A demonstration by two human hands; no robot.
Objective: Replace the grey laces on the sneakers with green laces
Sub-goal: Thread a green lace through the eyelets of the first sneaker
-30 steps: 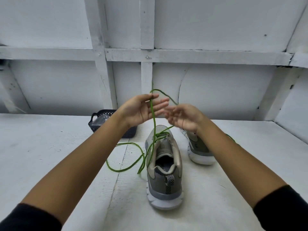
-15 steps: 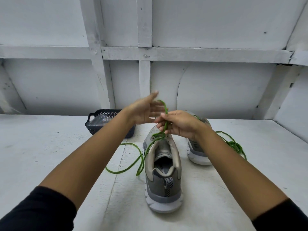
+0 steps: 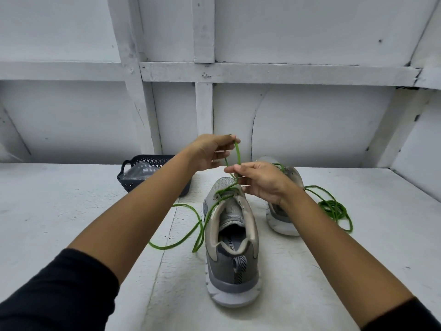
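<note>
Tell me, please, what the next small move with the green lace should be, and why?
Probably draw the left hand upward to pull the green lace taut. It pinches the raised strand while the right hand pinches it just above the front eyelets of the near sneaker, and loose lace lies looped on the table beside that shoe.

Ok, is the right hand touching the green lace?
Touching. The head view shows the right hand pinching the green lace just above the near sneaker.
</note>
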